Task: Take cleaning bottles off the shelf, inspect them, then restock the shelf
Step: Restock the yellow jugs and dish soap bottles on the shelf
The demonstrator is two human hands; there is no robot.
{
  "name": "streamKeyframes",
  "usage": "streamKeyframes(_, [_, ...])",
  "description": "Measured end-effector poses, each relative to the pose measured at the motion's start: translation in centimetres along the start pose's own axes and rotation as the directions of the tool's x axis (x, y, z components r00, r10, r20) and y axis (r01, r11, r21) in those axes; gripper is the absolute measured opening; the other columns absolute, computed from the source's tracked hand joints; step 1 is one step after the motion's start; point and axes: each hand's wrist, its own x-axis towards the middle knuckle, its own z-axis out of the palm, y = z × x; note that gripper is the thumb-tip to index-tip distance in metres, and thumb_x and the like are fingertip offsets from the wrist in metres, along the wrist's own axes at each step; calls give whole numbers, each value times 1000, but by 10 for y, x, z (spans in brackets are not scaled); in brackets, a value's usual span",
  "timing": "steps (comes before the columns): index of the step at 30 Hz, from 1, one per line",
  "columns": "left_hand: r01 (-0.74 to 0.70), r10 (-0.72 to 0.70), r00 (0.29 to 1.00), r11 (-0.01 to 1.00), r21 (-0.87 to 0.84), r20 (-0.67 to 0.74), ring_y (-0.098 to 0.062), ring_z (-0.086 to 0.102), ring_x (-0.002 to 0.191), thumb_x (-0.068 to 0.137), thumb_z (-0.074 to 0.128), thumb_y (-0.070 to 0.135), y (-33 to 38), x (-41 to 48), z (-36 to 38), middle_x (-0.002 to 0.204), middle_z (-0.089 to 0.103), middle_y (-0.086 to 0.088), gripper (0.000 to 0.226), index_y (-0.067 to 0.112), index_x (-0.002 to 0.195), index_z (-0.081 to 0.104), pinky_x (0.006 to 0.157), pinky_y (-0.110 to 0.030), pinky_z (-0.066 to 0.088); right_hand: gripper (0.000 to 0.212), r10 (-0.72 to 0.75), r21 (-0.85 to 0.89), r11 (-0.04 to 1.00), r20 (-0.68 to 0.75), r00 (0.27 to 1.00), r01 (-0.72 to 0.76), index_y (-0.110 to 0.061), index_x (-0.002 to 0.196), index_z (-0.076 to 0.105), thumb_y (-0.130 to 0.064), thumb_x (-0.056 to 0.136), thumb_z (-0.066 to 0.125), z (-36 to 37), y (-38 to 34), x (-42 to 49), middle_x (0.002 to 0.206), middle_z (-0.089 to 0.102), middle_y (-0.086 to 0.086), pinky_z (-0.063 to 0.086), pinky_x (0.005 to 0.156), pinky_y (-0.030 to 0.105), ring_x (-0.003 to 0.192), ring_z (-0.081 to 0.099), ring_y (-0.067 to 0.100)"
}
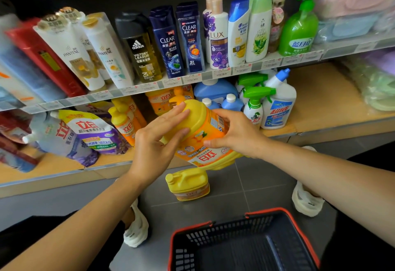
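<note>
- While both hands are busy at the shelves, a dark shopping basket point(224, 231) with a red rim stands on the grey floor tiles nearest the camera, its mesh walls and dark bottom in view.
- Lower shelf point(320, 99) holds orange-yellow bottles point(124, 121), refill pouches point(92, 131), blue jugs point(213, 89), green-trigger spray bottles point(254, 104) and a white bent-neck bottle point(277, 106).
- Upper shelf point(213, 74) carries a row of shampoo bottles point(168, 42).
- Held jug point(201, 121) is yellow with an orange label, a barcode and red characters; it is tilted, its top toward the lower shelf, its label upside down to the camera.
- Left hand point(158, 140) lies with nearly straight fingers against the jug's yellow shoulder.
- Right hand point(235, 134) wraps its fingers and thumb round the labelled body, so the jug sits between the two hands in front of the lower shelf.
- Second yellow jug point(188, 185) stands upright on the floor just below the held one.
</note>
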Motion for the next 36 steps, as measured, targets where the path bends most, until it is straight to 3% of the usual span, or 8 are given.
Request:
streamKeyframes(5, [66, -65, 998, 996, 57, -13, -10, 56, 129, 93, 70, 25, -6, 3, -4, 136, 63, 3, 43, 16, 134, 63, 100, -29, 51, 66, 2, 15, 1000, -25, 1000, -2, -28, 127, 58, -23, 70, 90, 1, 2, -1, 115, 71, -7, 57, 92, 33, 104, 68, 4])
streamKeyframes(9, [245, -257, 965, 956, -159, -59, -8, 64, 112, 91, 69, 32, -11, 5, -9, 114, 71, 11, 18, 28, 108, 74, 88, -23, 53, 67, -12, 24, 1000, -49, 999, 13, -33, 125, 56, -20, 69, 90, -1, 2, -3, 116, 70, -10, 57, 93, 29, 106, 67, 3])
streamKeyframes(14, [545, -588, 809, 755, -366, -9, -9, 65, 96, 77, 76, 46, -17, 9, -12, 100, 70, 6, 18, 29, 80, 72, 77, -30, 52, 68, -45, 13, 999, -54, 998, 46, -35, 125, 55, -20, 69, 90, -3, -1, -7, 117, 69, -11, 56, 92, 25, 107, 66, 3])
streamKeyframes(17, [642, -674, 729, 615, -458, 117, -17, 62, 92, 74, 78, 45, -20, 10, -12, 96, 64, -3, 26, 23, 82, 67, 72, -36, 52, 70, -63, -6, 998, -50, 997, 63, -36, 127, 53, -23, 68, 89, -4, -3, -10, 116, 68, -14, 55, 90, 20, 108, 65, 1])
streamKeyframes(23, [642, -674, 730, 618, -454, 113, -30, 60, 97, 95, 66, 14, -26, 8, -13, 104, 62, -13, 2, 13, 97, 66, 83, -49, 55, 74, -67, -36, 997, -59, 996, 65, -37, 129, 51, -20, 68, 90, -6, 0, -12, 114, 65, -21, 51, 88, 12, 107, 63, -6])
streamKeyframes(26, [618, -620, 770, 662, -424, 153, -27, 61, 102, 97, 63, 22, -24, 7, -11, 110, 65, -6, 15, 17, 111, 66, 85, -47, 55, 75, -68, -30, 997, -52, 996, 66, -26, 135, 54, -22, 69, 89, -6, 3, -12, 120, 67, -12, 54, 93, 24, 110, 64, 2])
streamKeyframes(31, [547, -461, 837, 731, -407, 295, -16, 50, 135, 84, 74, 43, -20, 4, -8, 148, 50, 6, 59, 40, 140, 55, 101, -40, 53, 73, -71, -23, 997, -58, 996, 70, -28, 133, 54, -22, 69, 89, -8, 4, -10, 121, 66, -11, 55, 94, 25, 110, 64, 2])
streamKeyframes(36, [361, -319, 932, 868, -341, 173, -12, 42, 143, 88, 69, 22, -21, 2, -8, 152, 48, 1, 47, 28, 134, 61, 99, -33, 55, 73, -49, 39, 998, -93, 994, 52, -22, 132, 59, -26, 66, 90, -7, 8, -8, 118, 70, -7, 57, 94, 34, 108, 67, 7])
